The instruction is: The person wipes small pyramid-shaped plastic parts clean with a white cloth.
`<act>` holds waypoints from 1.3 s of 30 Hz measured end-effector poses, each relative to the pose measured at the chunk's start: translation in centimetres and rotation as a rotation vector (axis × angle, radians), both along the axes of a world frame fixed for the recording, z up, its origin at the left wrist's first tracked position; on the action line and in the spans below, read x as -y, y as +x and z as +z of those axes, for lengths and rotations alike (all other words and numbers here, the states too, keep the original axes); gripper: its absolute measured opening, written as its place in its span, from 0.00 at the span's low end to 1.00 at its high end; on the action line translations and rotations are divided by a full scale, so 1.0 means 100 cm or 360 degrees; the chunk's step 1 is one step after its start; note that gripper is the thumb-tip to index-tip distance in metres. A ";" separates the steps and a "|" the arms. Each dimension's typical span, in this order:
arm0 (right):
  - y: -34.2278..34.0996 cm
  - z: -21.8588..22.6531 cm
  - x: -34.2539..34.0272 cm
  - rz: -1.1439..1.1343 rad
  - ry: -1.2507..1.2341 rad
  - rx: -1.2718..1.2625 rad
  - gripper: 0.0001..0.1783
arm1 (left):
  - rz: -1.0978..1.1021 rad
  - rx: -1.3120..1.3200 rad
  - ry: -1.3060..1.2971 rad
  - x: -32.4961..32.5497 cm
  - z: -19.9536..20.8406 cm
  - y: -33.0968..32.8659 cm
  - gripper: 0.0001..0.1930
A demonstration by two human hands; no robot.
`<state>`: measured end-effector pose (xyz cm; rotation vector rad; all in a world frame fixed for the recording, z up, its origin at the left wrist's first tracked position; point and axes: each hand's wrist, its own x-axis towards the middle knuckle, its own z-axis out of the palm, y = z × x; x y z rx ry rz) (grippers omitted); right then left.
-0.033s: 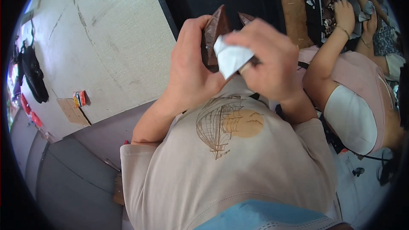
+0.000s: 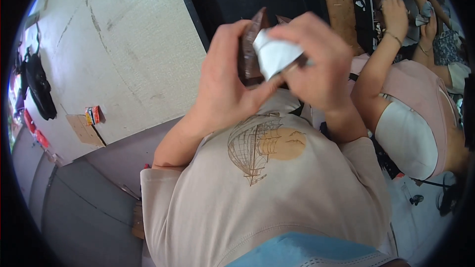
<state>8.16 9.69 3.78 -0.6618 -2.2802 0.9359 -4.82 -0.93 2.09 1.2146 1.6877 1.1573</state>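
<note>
White cloth and right hand a little further right than a moment ago, brown piece shifted slightly the same way; the handling looks to be carrying on, with the hold much the same. Left hand curls around the piece's left side, thumb stretched below; right hand pinches the cloth between thumb and fingers (blurred, so its exact grip I cannot tell). Piece is between the hands, in front of the shirt.
</note>
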 end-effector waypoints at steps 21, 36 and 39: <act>0.006 -0.004 0.012 0.0039 -0.0147 -0.0033 0.16 | 0.0149 -0.0257 0.0054 0.003 0.003 -0.005 0.31; -0.001 0.010 0.028 0.0107 -0.0049 0.0136 0.16 | 0.0252 -0.0539 0.0159 -0.003 -0.004 -0.008 0.27; -0.008 0.009 0.028 0.0121 -0.0091 0.0044 0.15 | 0.0134 -0.0462 0.0148 -0.003 -0.002 -0.006 0.28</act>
